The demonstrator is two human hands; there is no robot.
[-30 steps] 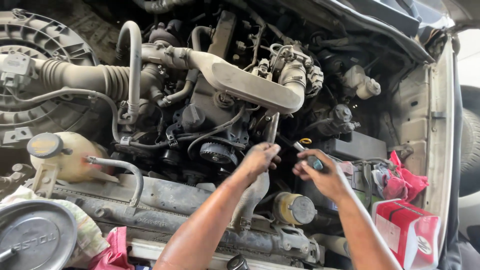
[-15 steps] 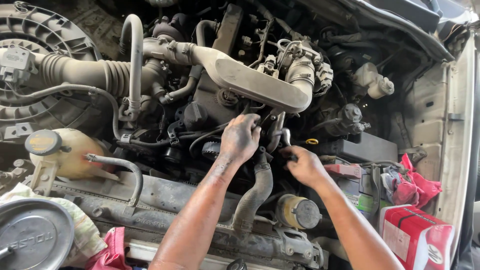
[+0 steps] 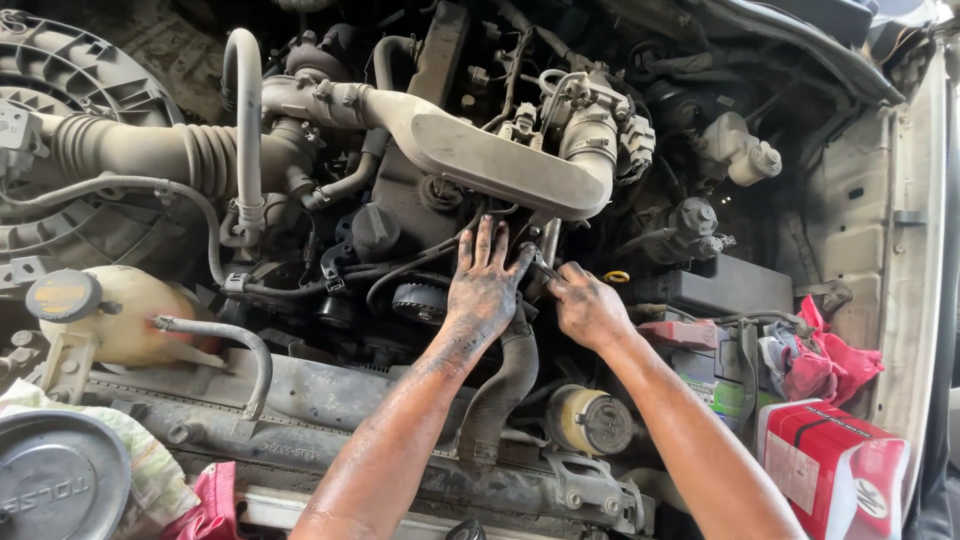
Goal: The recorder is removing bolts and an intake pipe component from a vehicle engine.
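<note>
Starting at far left: pale coolant reservoir (image 3: pixel 120 315) with yellow cap. Centre: greasy left hand (image 3: pixel 485 290), fingers spread flat on the engine below the grey intake duct (image 3: pixel 500 160). Just beside it, right hand (image 3: pixel 590 310) pinched on a small dark tool (image 3: pixel 545 268). Far right: red rag (image 3: pixel 835 360), red carton (image 3: pixel 835 470).

A vehicle repair workshop: open, grimy engine bay (image 3: pixel 480 180), greasy rags (image 3: pixel 825 360).

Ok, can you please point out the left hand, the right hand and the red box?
left hand (image 3: pixel 485 290): head view, on the back of the hand.
right hand (image 3: pixel 590 310): head view, on the back of the hand.
red box (image 3: pixel 830 450): head view, on its red top face.
</note>
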